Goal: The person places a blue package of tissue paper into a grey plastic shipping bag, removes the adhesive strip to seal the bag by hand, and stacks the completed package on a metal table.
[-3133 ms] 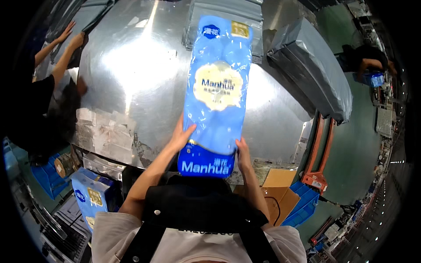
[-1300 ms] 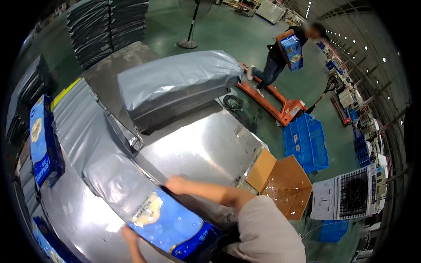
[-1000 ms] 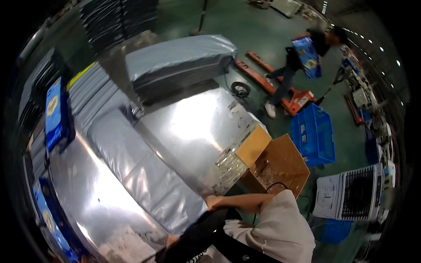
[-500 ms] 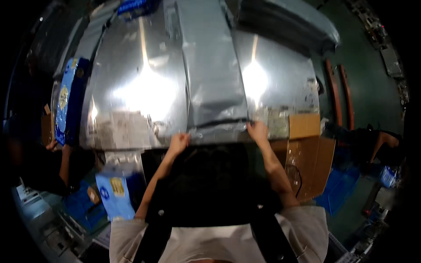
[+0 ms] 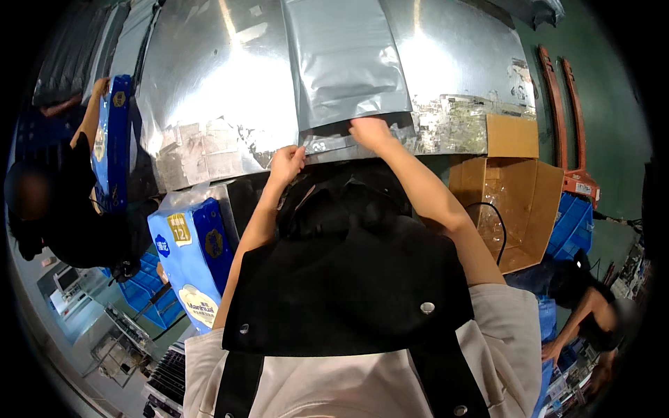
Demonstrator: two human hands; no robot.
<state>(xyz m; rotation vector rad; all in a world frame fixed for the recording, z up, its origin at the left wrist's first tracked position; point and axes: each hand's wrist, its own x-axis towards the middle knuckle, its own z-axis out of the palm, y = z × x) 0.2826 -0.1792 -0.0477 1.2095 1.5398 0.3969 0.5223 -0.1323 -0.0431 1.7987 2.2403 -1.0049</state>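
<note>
Head view: the grey plastic mailing bag (image 5: 352, 70) lies lengthwise on the metal surface (image 5: 171, 90), its flap (image 5: 333, 145) at the near edge. The left hand (image 5: 284, 166) pinches the flap's left corner between its fingers; the right hand (image 5: 373, 134) is at the bag's mouth, its fingertips too hidden to tell their grip. The film should handle limp and slippery, best held by both flap corners.

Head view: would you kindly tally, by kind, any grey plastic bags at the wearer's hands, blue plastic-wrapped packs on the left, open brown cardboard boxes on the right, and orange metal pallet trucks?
Grey plastic bag: 1
Blue plastic-wrapped packs: 2
Open brown cardboard box: 1
Orange metal pallet truck: 1
Total: 5
</note>
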